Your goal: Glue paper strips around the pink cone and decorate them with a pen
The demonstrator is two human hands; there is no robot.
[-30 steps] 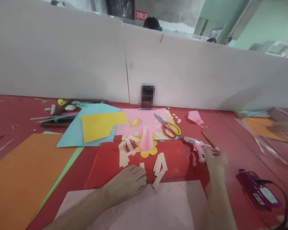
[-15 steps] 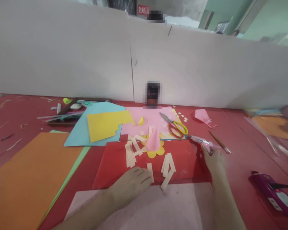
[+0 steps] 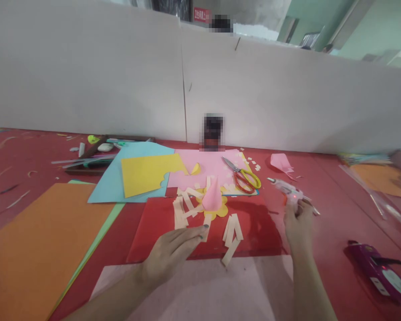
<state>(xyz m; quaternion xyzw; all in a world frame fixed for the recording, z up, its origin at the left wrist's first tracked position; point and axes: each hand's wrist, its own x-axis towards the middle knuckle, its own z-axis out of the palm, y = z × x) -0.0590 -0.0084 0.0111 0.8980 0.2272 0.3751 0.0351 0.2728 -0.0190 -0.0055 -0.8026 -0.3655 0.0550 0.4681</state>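
My right hand (image 3: 297, 222) grips a white glue gun (image 3: 289, 191) and holds it above the table, nozzle pointing left. My left hand (image 3: 173, 253) lies on the red sheet (image 3: 257, 223) with fingers stretched out, its fingertips touching a cream paper strip (image 3: 206, 222). More cream strips (image 3: 232, 232) lie scattered on the red sheet. A pink paper cone (image 3: 212, 196) stands on a yellow flower cutout (image 3: 221, 210) just beyond my fingers.
Red-and-yellow scissors (image 3: 243, 176) lie on a pink sheet (image 3: 207, 167). Yellow (image 3: 147, 174), blue and orange (image 3: 30, 240) sheets lie to the left. A pale pink sheet (image 3: 220, 290) sits nearest me. A purple device (image 3: 377, 272) with a cable is at right. A white partition (image 3: 120, 80) stands behind.
My right hand has closed on the glue gun and lifted it off the table. My left hand's fingers have stretched forward onto a cream strip.
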